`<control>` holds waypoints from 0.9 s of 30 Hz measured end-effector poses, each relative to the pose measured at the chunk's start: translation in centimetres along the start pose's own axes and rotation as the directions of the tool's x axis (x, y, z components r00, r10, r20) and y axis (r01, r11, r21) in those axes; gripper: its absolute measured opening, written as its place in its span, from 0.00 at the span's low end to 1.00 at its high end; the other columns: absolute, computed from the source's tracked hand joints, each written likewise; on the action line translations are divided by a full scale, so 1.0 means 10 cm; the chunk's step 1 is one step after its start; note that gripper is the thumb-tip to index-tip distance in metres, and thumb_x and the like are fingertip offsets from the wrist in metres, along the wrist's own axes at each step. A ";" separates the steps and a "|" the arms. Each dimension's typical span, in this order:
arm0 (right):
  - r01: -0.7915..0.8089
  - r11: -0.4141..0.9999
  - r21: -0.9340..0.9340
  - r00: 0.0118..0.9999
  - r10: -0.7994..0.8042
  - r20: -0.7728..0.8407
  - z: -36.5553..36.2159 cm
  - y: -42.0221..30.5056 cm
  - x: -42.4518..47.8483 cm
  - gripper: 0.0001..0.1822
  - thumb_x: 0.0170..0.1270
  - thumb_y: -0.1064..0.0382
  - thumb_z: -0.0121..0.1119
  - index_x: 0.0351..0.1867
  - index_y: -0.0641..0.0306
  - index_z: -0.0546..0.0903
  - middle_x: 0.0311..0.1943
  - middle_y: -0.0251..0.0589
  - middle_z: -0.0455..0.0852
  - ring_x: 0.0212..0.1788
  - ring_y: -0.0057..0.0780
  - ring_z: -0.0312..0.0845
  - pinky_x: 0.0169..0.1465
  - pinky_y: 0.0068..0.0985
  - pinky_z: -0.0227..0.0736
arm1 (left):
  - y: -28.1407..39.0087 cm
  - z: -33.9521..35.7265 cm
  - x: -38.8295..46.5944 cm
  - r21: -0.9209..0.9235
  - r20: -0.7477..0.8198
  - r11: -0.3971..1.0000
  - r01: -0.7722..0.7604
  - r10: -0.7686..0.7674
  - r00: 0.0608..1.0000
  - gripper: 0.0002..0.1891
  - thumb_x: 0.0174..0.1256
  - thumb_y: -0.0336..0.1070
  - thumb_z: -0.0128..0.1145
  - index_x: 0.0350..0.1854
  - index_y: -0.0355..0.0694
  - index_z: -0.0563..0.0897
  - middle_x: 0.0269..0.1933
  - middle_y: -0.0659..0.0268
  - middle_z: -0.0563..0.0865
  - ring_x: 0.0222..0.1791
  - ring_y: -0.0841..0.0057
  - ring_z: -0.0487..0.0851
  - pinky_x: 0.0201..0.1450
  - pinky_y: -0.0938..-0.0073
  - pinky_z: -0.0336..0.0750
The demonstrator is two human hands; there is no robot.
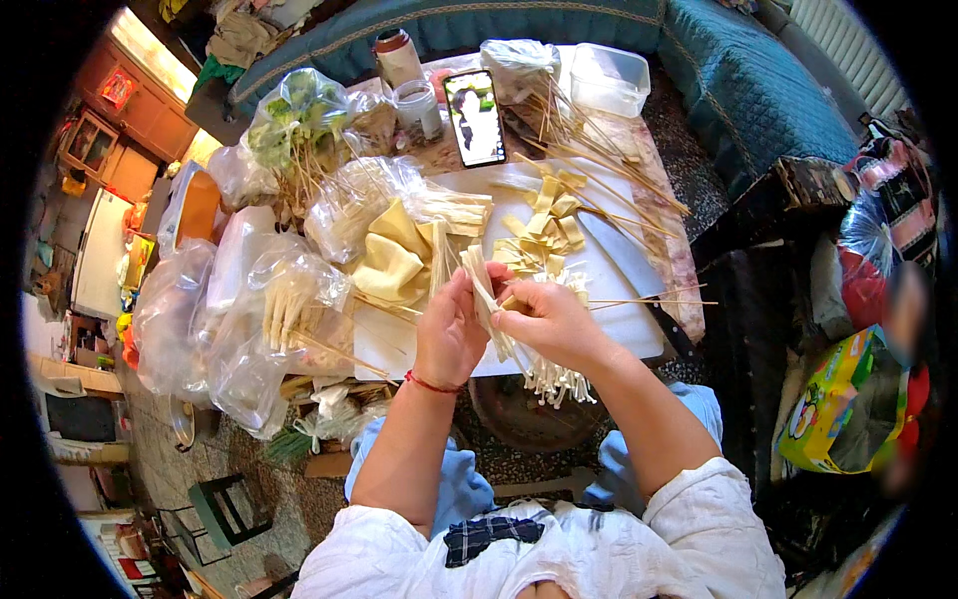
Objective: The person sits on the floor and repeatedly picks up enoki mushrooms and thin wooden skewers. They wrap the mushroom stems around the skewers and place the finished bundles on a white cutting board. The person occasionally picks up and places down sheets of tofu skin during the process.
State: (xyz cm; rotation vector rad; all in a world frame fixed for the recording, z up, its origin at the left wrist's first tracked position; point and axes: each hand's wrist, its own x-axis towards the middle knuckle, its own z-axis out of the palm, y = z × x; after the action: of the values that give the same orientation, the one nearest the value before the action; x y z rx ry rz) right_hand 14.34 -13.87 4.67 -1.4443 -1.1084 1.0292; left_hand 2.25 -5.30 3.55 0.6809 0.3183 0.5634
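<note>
Between my left hand (454,322) and my right hand (552,313) is a small bunch of pale enoki mushrooms (479,278), gripped by both above a white cutting board (426,352). My right fingertips pinch its side; part of the bunch is hidden by the fingers. More enoki with white caps (557,380) hangs past the board's near edge, under my right forearm. Yellow tofu-skin strips (542,224) lie piled beyond my hands. A folded tofu-skin sheet (389,258) rests left of them, beside enoki stems (456,212) in an opened plastic bag. A kitchen knife (617,254) lies at the right.
Bamboo skewers (599,176) fan across the board's far right. Skewered enoki (288,307) and bagged leafy greens (299,112) sit on the left. A lit phone (475,118), a jar (418,111) and a plastic tub (610,78) stand at the back. A metal basin (516,419) is below.
</note>
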 end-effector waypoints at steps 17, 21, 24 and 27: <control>0.080 0.988 -0.134 0.957 -0.114 -0.265 -0.17 0.22 0.06 0.14 0.60 0.60 0.53 0.43 0.68 0.75 0.19 0.30 0.74 0.22 0.13 0.67 0.25 0.15 0.61 | 0.07 0.00 0.04 0.042 -0.181 0.994 -0.097 0.103 0.978 0.16 0.70 0.48 0.39 0.41 0.40 0.72 0.23 0.73 0.67 0.22 0.84 0.66 0.30 0.75 0.69; -0.195 0.927 0.321 0.979 0.201 0.014 -0.30 0.04 0.03 0.14 0.61 0.65 0.46 0.47 0.66 0.72 0.25 0.36 0.75 0.24 0.16 0.70 0.23 0.14 0.63 | 0.02 -0.03 0.02 -0.031 -0.129 0.999 0.012 -0.016 0.991 0.24 0.67 0.51 0.35 0.49 0.35 0.73 0.26 0.72 0.70 0.21 0.83 0.66 0.26 0.79 0.64; -0.136 0.959 0.249 0.983 0.163 -0.090 -0.26 0.01 0.03 0.12 0.58 0.66 0.50 0.43 0.66 0.74 0.28 0.35 0.77 0.28 0.15 0.71 0.28 0.16 0.68 | -0.02 -0.09 0.04 0.006 -0.136 0.999 0.035 -0.034 0.990 0.23 0.67 0.47 0.36 0.52 0.33 0.72 0.28 0.71 0.73 0.23 0.82 0.68 0.27 0.79 0.65; 0.012 0.902 0.431 0.971 0.092 -0.220 -0.22 0.14 0.09 0.12 0.60 0.68 0.52 0.45 0.67 0.74 0.30 0.34 0.77 0.29 0.13 0.71 0.29 0.16 0.69 | -0.02 -0.01 0.06 0.025 -0.197 0.996 0.082 -0.076 0.977 0.20 0.67 0.40 0.39 0.54 0.32 0.70 0.31 0.70 0.75 0.25 0.83 0.71 0.29 0.79 0.68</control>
State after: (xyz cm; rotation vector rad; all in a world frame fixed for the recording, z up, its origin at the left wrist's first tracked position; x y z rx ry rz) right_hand 16.84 -13.51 3.55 -1.1940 -0.6301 1.0240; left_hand 2.78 -5.01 3.33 0.6426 0.5377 0.5513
